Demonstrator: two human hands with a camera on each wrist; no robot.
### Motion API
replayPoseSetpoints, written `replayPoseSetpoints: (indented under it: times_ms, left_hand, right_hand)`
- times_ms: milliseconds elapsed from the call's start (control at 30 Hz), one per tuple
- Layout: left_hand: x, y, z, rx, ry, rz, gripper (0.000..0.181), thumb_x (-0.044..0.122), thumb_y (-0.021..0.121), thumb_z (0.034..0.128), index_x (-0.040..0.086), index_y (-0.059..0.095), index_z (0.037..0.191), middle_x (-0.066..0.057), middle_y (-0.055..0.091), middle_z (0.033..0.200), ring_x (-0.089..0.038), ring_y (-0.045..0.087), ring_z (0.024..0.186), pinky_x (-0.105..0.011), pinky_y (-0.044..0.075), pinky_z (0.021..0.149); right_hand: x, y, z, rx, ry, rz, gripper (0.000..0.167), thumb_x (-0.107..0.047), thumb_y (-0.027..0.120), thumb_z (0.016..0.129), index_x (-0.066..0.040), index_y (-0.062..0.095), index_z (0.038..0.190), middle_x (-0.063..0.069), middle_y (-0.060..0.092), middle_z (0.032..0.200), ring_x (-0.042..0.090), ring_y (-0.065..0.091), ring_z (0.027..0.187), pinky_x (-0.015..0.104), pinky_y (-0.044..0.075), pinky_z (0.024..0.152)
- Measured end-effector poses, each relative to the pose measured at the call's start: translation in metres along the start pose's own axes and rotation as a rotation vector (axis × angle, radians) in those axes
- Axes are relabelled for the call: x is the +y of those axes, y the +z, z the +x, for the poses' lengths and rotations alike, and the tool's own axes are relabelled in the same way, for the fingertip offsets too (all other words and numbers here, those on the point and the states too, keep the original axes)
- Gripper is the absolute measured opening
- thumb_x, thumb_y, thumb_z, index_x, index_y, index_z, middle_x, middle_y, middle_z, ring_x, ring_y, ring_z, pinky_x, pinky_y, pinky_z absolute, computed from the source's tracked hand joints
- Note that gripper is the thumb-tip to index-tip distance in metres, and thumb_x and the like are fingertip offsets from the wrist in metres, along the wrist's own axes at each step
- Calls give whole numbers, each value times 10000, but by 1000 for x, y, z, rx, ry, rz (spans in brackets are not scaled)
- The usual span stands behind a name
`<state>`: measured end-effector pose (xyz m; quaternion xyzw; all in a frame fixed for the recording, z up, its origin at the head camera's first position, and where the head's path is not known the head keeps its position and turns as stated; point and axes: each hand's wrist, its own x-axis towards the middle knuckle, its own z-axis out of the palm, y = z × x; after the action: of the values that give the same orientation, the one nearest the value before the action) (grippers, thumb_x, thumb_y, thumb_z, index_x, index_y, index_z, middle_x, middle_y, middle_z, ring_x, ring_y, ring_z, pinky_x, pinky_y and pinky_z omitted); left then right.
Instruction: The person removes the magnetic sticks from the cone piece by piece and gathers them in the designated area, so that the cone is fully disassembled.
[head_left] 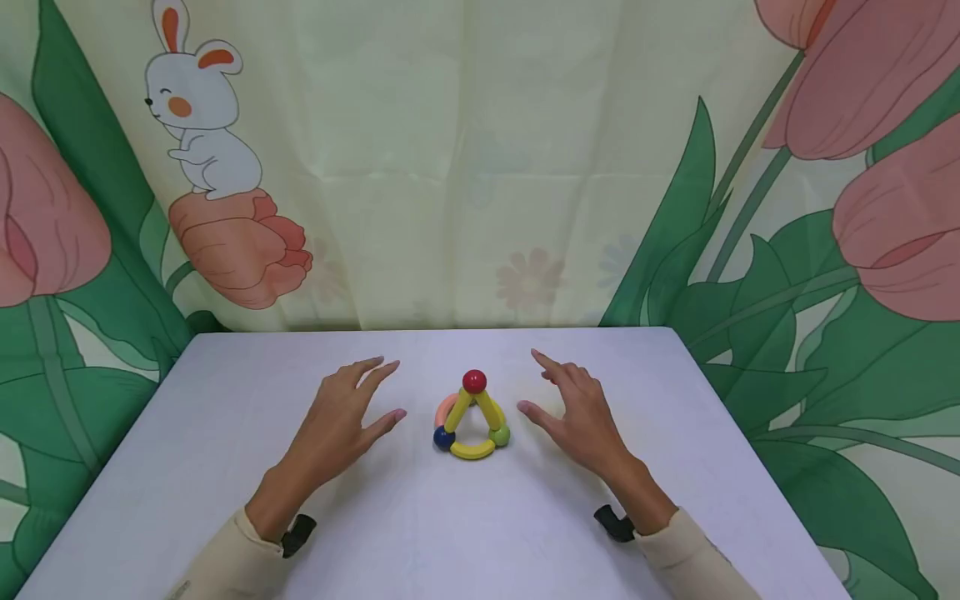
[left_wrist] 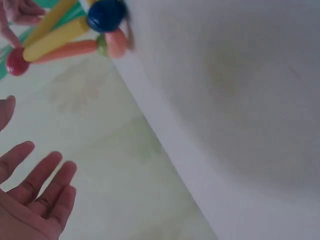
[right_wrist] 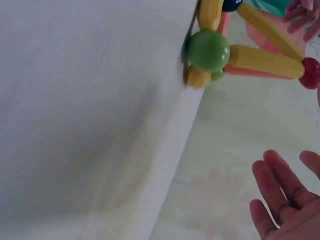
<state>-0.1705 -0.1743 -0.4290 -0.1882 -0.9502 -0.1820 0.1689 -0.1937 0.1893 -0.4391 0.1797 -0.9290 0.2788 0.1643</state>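
Holds left hand [head_left: 337, 423], right hand [head_left: 583, 421] spread | flanks without touching red-topped pyramid of yellow-and-pink rods and coloured balls [head_left: 489, 410] | near far edge of white table [head_left: 225, 408]

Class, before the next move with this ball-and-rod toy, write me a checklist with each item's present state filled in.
1. Toy frame standing upright on the table: ok.
2. Red ball on top, where the two front yellow rods meet: ok.
3. Yellow curved piece spanning the front between blue ball and green ball: ok.
4. Left hand and right hand on opposite sides, both apart from the frame: ok.
5. Both hands holding nothing: ok.
6. Joints firm enough for lifting: cannot tell.
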Motion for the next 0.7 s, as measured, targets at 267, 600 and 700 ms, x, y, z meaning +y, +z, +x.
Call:
replayPoseSetpoints:
  times_ms: [267,600,700]
  left_hand:
    - [33,14,27,39,7,-340,595,208,880,888,208,649,1437,-18,709,1318,-202,700,1165,-456,607,989]
    - [54,28,52,16,88,-454,534,0,857,864,175,717,1349,-27,729,1213,-218,744,1032,-392,633,936]
    - [56,29,57,2,110,-455,516,-27,842,869,171,728,1332,-26,714,1159,-211,746,992,-390,643,908]
  right_hand:
    - [-15,17,9,-115,111,365,662,-367,851,915,-372,567,1513,22,747,1193,226,687,1162,596,570,998]
    - [-26,36,21,-197,128,512,532,-294,849,922,-346,653,1413,26,772,1183,248,724,1138,608,567,1021]
    - [-27,39,24,-200,127,547,481,-270,846,927,-332,678,1373,-10,767,1154,229,729,1116,601,570,1022]
